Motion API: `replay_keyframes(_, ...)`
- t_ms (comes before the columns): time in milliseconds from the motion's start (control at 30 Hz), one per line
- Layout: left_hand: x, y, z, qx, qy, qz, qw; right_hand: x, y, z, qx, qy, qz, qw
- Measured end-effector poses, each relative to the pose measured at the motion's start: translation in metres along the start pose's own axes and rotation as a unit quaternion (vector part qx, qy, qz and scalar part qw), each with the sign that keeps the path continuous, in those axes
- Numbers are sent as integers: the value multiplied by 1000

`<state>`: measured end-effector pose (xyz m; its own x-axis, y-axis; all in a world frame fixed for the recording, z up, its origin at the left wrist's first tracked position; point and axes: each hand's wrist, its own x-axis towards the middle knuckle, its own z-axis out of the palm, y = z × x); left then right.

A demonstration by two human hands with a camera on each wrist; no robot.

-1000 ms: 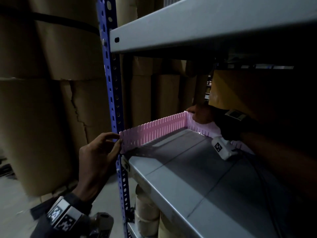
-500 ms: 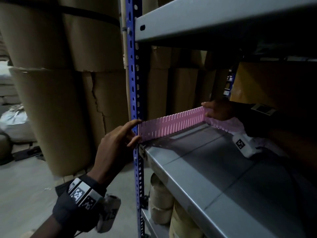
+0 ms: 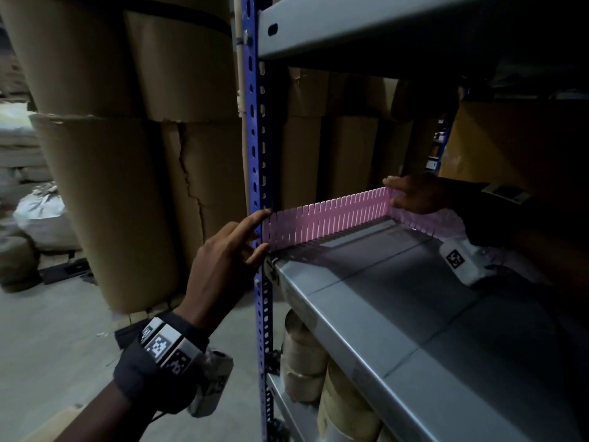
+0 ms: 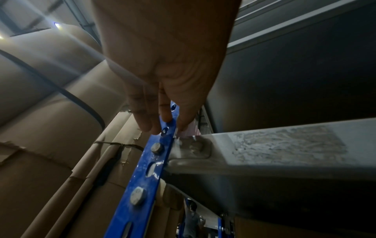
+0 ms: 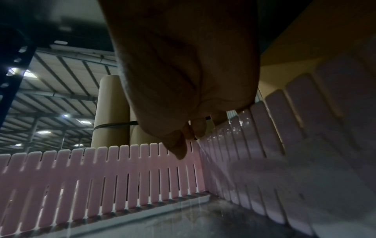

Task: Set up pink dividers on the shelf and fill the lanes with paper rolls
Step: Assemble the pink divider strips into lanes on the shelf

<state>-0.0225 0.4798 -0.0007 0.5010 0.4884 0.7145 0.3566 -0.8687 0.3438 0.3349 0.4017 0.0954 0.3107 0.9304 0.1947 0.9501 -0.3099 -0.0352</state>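
Observation:
A slotted pink divider (image 3: 328, 218) stands upright along the left edge of the grey metal shelf (image 3: 398, 314). A second pink divider (image 3: 427, 220) meets it at the far corner. My left hand (image 3: 259, 231) reaches from outside the rack: its straight index finger touches the top of the divider's near end and its thumb touches below, beside the blue post (image 3: 255, 154). In the left wrist view the left hand (image 4: 167, 127) straddles the post (image 4: 146, 165). My right hand (image 3: 390, 194) pinches the corner joint. In the right wrist view its thumb (image 5: 179, 149) lies on the divider's (image 5: 101, 173) inner face.
Brown paper rolls (image 3: 302, 355) stand on the shelf below. Huge brown paper rolls (image 3: 127, 186) are stacked on the floor left of and behind the rack. The upper shelf (image 3: 382, 27) hangs low overhead. A brown box (image 3: 510, 148) fills the dark back right.
My left index finger has straightened from a pinch and now lies on the top of the divider's near end. The right hand stays at the far corner. My head has turned left.

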Motion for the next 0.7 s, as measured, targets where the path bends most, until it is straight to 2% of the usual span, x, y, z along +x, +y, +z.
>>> replay_keyframes(200, -2, -2, 3, 6, -4, 3, 1000, -1, -5, 0, 33, -15, 45, 998)
replay_keyframes(300, -1, -3, 7, 13, 6, -2, 1000, -3, -10, -6, 44, -40, 92, 994)
replay_keyframes(500, -1, -7, 16, 38, 16, -20, 999, -7, -18, -11, 50, -59, 115, 990)
replay_keyframes(633, -1, -12, 17, 38, 21, -8, 999, -10, -22, -15, 34, -24, 101, 994)
replay_keyframes(700, -2, -14, 17, 37, 17, 5, 999, -13, -24, -21, 44, -29, 98, 994)
